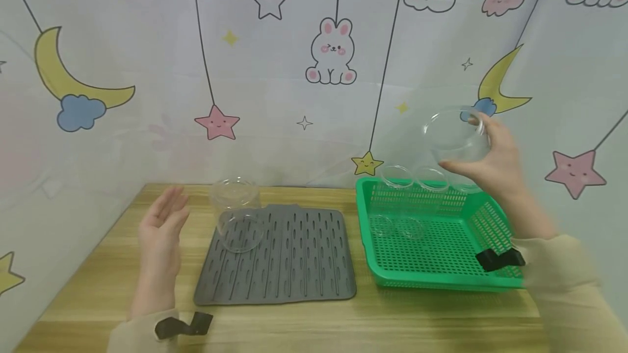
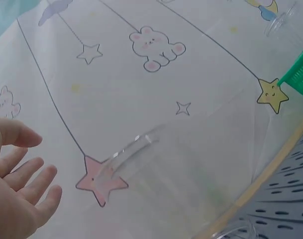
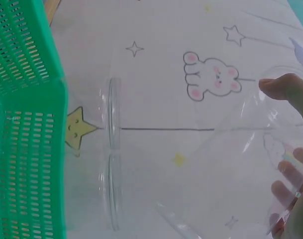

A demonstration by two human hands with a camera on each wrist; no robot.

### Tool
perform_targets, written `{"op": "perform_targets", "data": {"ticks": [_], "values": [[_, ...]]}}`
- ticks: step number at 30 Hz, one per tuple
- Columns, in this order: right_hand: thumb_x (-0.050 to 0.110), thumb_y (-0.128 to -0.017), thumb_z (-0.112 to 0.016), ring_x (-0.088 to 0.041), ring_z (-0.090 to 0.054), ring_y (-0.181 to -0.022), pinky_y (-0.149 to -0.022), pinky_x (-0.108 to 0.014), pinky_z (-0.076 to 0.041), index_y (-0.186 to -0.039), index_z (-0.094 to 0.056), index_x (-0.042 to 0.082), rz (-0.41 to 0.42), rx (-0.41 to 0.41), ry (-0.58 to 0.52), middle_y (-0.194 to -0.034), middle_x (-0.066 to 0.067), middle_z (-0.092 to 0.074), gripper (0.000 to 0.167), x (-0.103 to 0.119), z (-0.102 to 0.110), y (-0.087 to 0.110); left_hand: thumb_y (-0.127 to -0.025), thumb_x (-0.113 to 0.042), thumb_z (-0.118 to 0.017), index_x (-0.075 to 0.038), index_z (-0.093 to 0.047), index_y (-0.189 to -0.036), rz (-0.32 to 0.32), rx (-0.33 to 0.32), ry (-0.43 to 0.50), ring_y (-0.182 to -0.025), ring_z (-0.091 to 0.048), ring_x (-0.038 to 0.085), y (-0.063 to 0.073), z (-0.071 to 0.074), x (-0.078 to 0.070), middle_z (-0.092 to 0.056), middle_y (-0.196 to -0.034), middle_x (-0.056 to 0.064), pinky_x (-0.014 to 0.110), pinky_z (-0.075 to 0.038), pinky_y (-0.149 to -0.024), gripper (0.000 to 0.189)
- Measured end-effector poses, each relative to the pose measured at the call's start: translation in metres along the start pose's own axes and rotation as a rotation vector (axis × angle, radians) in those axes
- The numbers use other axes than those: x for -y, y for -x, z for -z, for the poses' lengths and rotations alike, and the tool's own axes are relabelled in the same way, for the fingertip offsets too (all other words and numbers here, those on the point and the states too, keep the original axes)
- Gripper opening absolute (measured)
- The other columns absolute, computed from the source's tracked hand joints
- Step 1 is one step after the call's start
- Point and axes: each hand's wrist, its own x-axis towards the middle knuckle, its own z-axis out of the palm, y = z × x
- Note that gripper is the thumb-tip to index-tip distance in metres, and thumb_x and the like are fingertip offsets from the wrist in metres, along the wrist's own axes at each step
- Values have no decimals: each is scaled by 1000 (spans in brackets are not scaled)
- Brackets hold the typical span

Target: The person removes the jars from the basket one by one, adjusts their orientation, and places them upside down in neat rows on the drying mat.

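My right hand [image 1: 495, 157] grips a clear, round, see-through cup [image 1: 456, 138] between thumb and fingers, up above the back right of a green basket [image 1: 370, 249]. Its wide rim is tilted in the head view. Further clear cups [image 1: 396, 176] stand in the basket, their rims rising over its back edge. To the left, another clear cup [image 1: 240, 239] is at the back left of a grey slotted mat [image 1: 314, 255]. My left hand [image 1: 161, 222] is raised just left of that cup, fingers relaxed and holding nothing; in the left wrist view a blurred clear rim [image 2: 134, 149] shows beyond the fingertips.
The mat and basket lie side by side on a wooden table [image 1: 294, 326]. Close behind the table's far edge hangs a pale cloth [image 1: 289, 91] printed with stars, moons and rabbits, and it continues along the left. The basket has raised, slotted walls.
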Motion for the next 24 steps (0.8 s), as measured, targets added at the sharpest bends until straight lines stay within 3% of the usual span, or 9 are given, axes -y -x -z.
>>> {"op": "perform_targets", "data": {"ticks": [3,6,12,18,24], "values": [[15,-56,-91,-37,-43,-120,-89,-53,-41,-144,-46,8,101,-12,22,-132,-21,-52,99,16,-9,3,-92,10,-56,-8,-50,-140,-52,55,29,-113,-62,5,12,-13,-8,-61,-131,-6,17,-46,-105,51],[18,-53,-91,-43,-44,-119,-89,-59,-39,-140,-50,5,191,-16,33,-130,-25,-54,97,31,-20,9,-92,10,-57,-8,-46,-142,-100,166,13,-120,-58,7,23,-25,-12,-58,-136,-5,18,-44,-107,54],[23,-52,-92,-43,-47,-116,-92,-66,-35,-135,-53,5,356,19,55,-128,-24,-56,94,56,-47,27,-93,5,-58,-10,-37,-148,-125,377,-119,-129,-50,7,38,-40,-9,-49,-144,-8,14,-45,-102,61],[28,-51,-94,-39,-48,-116,-89,-60,-37,-137,-52,8,456,75,93,-129,-19,-57,98,81,-75,47,-90,3,-62,-11,-29,-152,-93,480,-289,-137,-41,9,43,-49,-2,-37,-155,2,13,-45,-102,71],[35,-49,-95,-34,-50,-116,-85,-54,-40,-138,-53,12,514,121,157,-130,-13,-57,101,101,-102,65,-88,2,-65,-9,-25,-154,-76,549,-357,-145,-31,28,45,-56,10,-29,-160,10,13,-47,-98,77]]}}
